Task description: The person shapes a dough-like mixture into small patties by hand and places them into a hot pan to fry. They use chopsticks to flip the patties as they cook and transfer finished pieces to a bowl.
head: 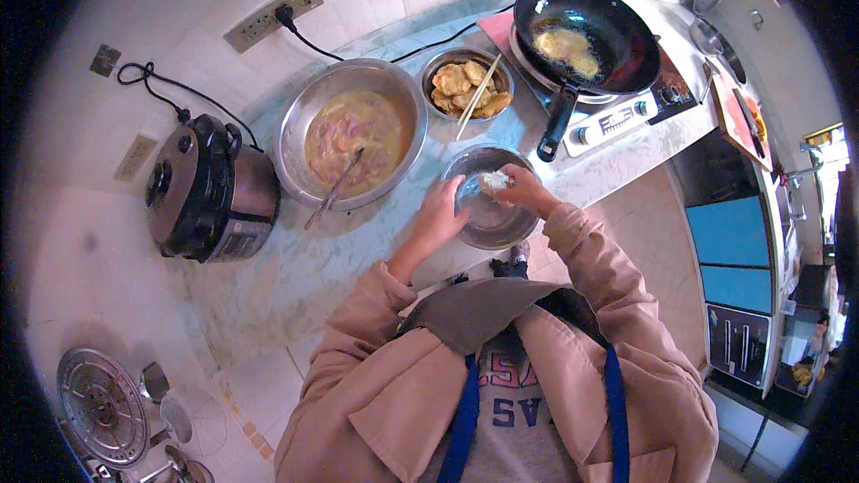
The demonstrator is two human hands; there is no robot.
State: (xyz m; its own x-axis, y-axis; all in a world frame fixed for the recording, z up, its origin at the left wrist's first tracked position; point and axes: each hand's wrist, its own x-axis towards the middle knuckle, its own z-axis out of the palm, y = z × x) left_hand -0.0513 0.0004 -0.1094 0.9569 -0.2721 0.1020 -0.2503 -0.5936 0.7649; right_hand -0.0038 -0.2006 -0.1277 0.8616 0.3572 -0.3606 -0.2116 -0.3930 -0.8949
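Observation:
My left hand (439, 212) rests against the left rim of an empty-looking metal bowl (484, 220) at the counter's front edge. Inside that bowl, my right hand (522, 189) grips a crumpled white wad (496, 180), perhaps paper or cloth. Just behind stands a smaller metal bowl (429, 95) of golden fried pieces (453, 80), with a pair of chopsticks (478, 99) laid across it. To the left, a large metal basin (287, 141) holds raw meat in yellowish batter (356, 127), and a metal spoon (335, 189) leans on its rim.
A black wok (621, 47) with battered pieces (567, 50) in oil sits on a cooktop (604, 127), its handle (560, 122) pointing towards me. An electric pressure cooker (221, 194) stands at the left. Power cords run along the wall. A cutting board (735, 114) with a knife (748, 117) lies far right.

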